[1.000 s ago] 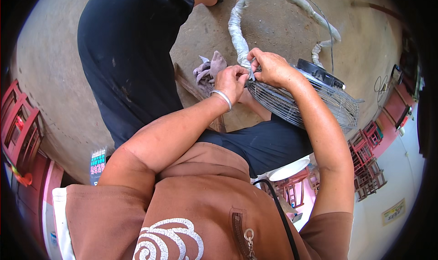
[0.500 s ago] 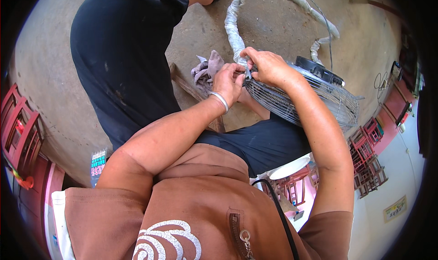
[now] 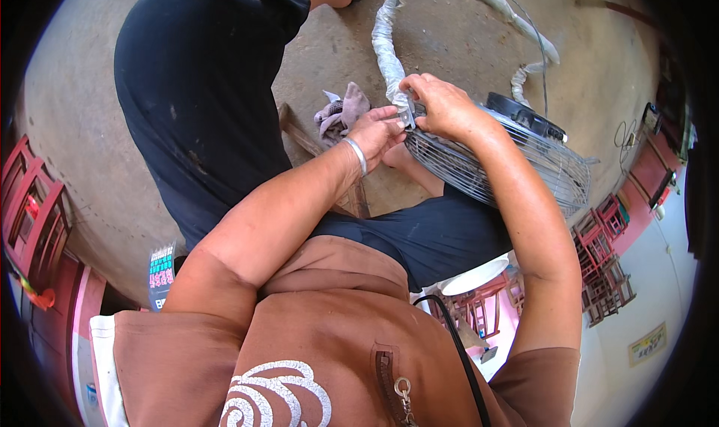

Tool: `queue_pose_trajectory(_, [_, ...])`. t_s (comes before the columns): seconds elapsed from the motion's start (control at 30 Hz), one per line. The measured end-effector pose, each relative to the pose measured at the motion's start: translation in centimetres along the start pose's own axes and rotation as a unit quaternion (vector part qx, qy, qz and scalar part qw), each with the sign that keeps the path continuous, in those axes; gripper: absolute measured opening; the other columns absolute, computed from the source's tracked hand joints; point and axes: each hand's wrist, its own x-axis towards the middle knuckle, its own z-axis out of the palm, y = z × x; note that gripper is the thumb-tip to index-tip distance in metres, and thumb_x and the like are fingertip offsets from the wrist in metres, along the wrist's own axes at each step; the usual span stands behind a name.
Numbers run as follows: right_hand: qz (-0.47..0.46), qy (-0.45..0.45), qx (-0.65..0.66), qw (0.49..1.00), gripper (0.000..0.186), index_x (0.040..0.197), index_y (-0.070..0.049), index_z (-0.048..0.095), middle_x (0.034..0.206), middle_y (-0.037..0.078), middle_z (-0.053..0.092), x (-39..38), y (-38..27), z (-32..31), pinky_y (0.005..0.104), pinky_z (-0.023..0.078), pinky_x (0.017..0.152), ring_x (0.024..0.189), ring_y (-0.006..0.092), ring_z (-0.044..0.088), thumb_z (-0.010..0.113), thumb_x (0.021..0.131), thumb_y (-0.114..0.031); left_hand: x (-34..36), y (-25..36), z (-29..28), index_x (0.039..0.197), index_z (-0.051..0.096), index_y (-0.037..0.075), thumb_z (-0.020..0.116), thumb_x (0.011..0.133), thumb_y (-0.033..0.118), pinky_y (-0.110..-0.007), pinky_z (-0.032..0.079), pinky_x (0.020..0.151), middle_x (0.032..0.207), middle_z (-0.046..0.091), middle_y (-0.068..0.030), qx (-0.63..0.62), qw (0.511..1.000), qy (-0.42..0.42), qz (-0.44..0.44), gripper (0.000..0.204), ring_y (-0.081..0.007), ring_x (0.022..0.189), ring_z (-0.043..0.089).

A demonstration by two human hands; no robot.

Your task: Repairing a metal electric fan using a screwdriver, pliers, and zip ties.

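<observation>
A round wire fan guard (image 3: 468,161) with a black motor housing (image 3: 517,113) leans tilted beside my bent leg. At its near-left rim a small grey metal bracket (image 3: 407,118) meets the end of a thick curved tube wrapped in whitish plastic (image 3: 386,49). My right hand (image 3: 443,109) is closed around the bracket from above, fingers curled by the tube's end. My left hand (image 3: 377,136), with a silvery bangle on its wrist, pinches at the bracket's left side; what sits between its fingertips is too small to tell.
A crumpled greyish-purple cloth (image 3: 344,113) lies beyond my left hand, by a wooden bar (image 3: 299,133). A thin dark cable (image 3: 541,60) runs near the tube. Red wooden chairs (image 3: 34,214) stand far left, stacked stools (image 3: 605,285) at right, a white round basin (image 3: 473,277) near my leg.
My left hand has drawn back slightly toward me and to the left, so more of the bracket shows. My right hand has shifted a little to the right and stays at the bracket.
</observation>
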Motion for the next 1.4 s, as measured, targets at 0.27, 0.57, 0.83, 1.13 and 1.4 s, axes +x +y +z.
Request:
queue_pose_trajectory(0.27, [0.019,-0.107,0.073,0.991,0.052,0.122,-0.011,0.055,0.093,0.007,0.068,0.4,0.1,-1.4,0.0409,0.051,0.081,0.095,0.0286,0.066,0.069,0.072,-0.004,1.6,0.1,-1.4,0.118,0.056,0.004,0.051,0.096,0.001,-0.023,0.050,0.088,0.106,0.062,-0.0023,-0.010,0.991,-0.110,-0.069,0.023,-0.0105,0.094,0.060])
queue_pose_trajectory(0.57, [0.041,-0.091,0.039,0.994,0.051,0.122,-0.010,0.055,0.095,0.006,0.068,0.1,-0.1,-1.0,0.0400,0.051,0.082,0.096,0.0266,0.066,0.067,0.073,-0.002,-0.2,0.3,1.2,0.113,0.055,0.001,0.056,0.092,-0.002,-0.026,0.054,0.081,0.102,0.063,-0.0089,0.099,0.992,0.074,0.011,0.021,-0.0156,0.089,0.063])
queue_pose_trajectory(0.83, [0.039,-0.064,0.103,0.992,0.045,0.117,-0.006,0.059,0.094,0.011,0.069,0.5,0.9,-1.0,0.0395,0.051,0.084,0.094,0.0292,0.066,0.066,0.073,-0.004,-0.5,-0.5,1.2,0.111,0.058,0.000,0.065,0.089,0.002,-0.027,0.056,0.075,0.100,0.065,-0.0091,0.040,0.997,0.061,0.031,0.023,-0.0168,0.082,0.065])
queue_pose_trajectory(1.13, [0.048,-0.026,0.121,0.991,0.032,0.109,-0.002,0.063,0.090,0.018,0.068,0.7,1.0,-1.1,0.0406,0.051,0.082,0.089,0.0326,0.066,0.061,0.078,-0.008,-0.4,-1.1,1.0,0.095,0.067,0.000,0.069,0.088,0.006,-0.023,0.050,0.065,0.080,0.066,-0.0023,0.230,0.952,0.099,0.174,0.009,-0.0089,0.069,0.059])
queue_pose_trajectory(1.4, [0.039,-0.012,0.112,0.993,0.030,0.108,0.000,0.062,0.083,0.016,0.067,0.8,1.1,-1.2,0.0391,0.051,0.077,0.081,0.0298,0.066,0.062,0.079,-0.010,-0.4,-1.2,1.2,0.096,0.066,0.000,0.066,0.089,0.004,-0.023,0.052,0.064,0.081,0.065,-0.0023,0.244,0.948,0.109,0.170,0.008,-0.0093,0.068,0.059])
